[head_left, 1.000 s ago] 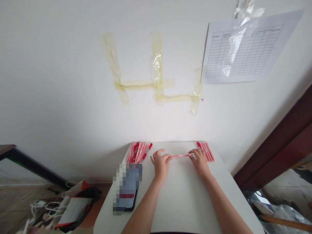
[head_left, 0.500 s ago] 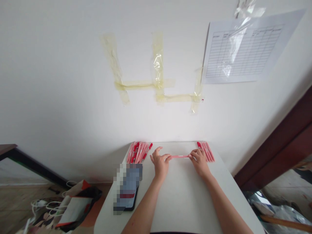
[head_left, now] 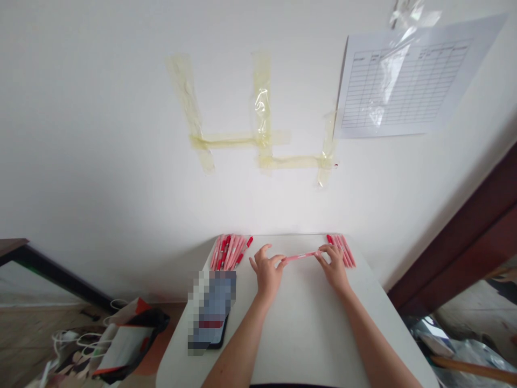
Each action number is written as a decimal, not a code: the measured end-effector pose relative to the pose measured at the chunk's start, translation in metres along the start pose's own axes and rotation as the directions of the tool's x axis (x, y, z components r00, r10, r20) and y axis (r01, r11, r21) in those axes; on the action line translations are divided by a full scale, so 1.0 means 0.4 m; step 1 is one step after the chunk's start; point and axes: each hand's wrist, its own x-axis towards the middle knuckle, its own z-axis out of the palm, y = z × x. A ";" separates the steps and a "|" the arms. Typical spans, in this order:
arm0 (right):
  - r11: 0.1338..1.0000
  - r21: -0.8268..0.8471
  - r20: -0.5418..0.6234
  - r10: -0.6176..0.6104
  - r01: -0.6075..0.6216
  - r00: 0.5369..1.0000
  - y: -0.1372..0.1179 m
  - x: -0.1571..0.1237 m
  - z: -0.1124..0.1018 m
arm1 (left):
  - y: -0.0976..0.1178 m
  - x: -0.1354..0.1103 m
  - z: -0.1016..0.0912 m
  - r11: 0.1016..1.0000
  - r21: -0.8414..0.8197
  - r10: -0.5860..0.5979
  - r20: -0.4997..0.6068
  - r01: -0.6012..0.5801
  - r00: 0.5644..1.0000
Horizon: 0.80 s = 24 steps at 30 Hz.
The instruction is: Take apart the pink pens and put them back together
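Two pen piles share the white table (head_left: 307,334) with a dark phone (head_left: 210,315) at its left edge: a bigger heap (head_left: 229,251) far left, a smaller row (head_left: 343,250) far right. Between them, one pink pen (head_left: 301,256) is held level just off the top — left hand (head_left: 267,274) and right hand (head_left: 333,268) each pinch an end, spare fingers loosely curled. Nothing blocks either pile.

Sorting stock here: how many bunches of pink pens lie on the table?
2. The left bunch lies at the table's far left corner; the right bunch at the far right, partly behind the right hand. A separate pen is held between it and the left hand.
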 end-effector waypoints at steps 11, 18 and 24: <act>0.877 0.424 0.054 0.225 -0.226 0.973 -0.021 0.004 0.005 | 0.003 -0.016 0.018 0.995 0.019 0.095 0.123 -0.099 0.988; 0.552 0.746 0.200 0.348 -0.373 0.916 -0.047 0.003 0.003 | -0.002 -0.018 0.021 0.992 0.020 0.124 0.126 -0.128 0.984; 0.331 0.853 0.273 0.376 -0.404 0.885 -0.023 0.022 -0.018 | -0.002 -0.019 0.020 0.996 0.020 0.080 0.140 -0.083 0.987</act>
